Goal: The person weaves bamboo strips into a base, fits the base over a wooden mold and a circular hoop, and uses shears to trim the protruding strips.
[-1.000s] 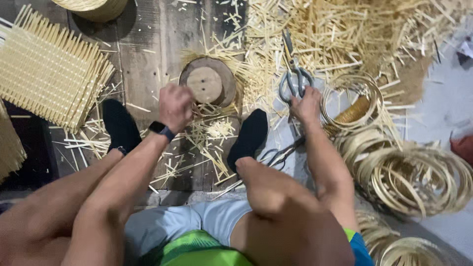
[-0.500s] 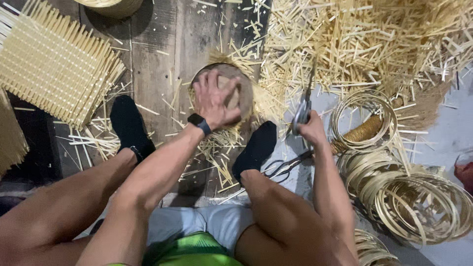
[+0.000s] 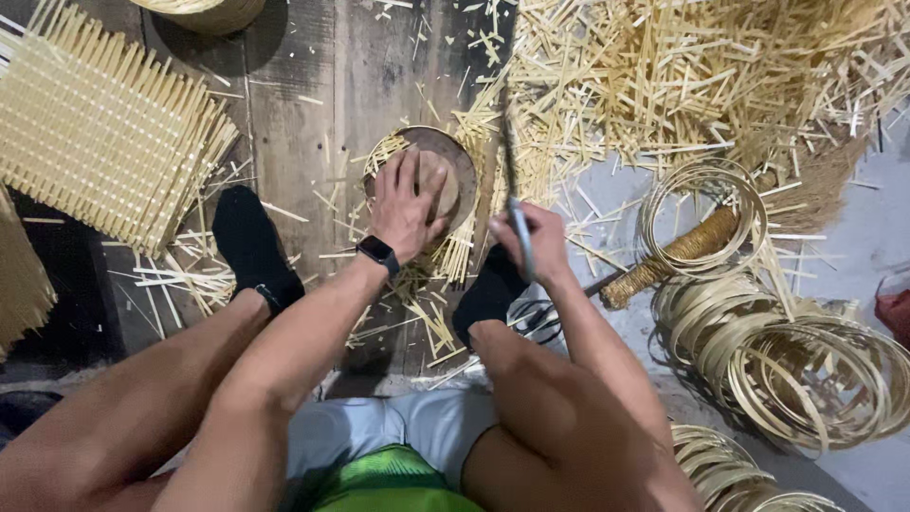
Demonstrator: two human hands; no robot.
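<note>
Nearest the camera are the person's bent bare knees, grey shorts and a green shirt hem, with both feet in black socks (image 3: pixel 248 245) planted on the wooden floor (image 3: pixel 303 114). Between the feet lie scattered bamboo offcuts (image 3: pixel 427 322).

The left hand (image 3: pixel 406 204), with a black smartwatch (image 3: pixel 377 251) on its wrist, lies palm down with fingers spread on a round wooden mould (image 3: pixel 445 175), pressing the woven bamboo strips that fan out beneath it. The mould sits on the floor just ahead of the feet, in the middle of the view.

The right hand (image 3: pixel 536 242) is closed in a fist around the handles of a pair of scissors (image 3: pixel 512 190), whose blades point up and away, just to the right of the mould. A second pair of scissors (image 3: pixel 536 318) lies on the floor beside the right foot, partly hidden by the forearm.

To the right, a stack of thin bamboo hoops (image 3: pixel 806 360) rests on a grey patch of floor, and a spindle wrapped in tan cord (image 3: pixel 673 256) lies through another ring of hoops (image 3: pixel 701 218). Farther off, a large heap of cut bamboo slivers (image 3: pixel 682 76) fills the upper right. At upper left lies a flat woven bamboo mat (image 3: pixel 95 133) with loose ends, and the rim of a woven basket (image 3: pixel 204 11) shows at the top edge. No packages, labels or signs are in view.
</note>
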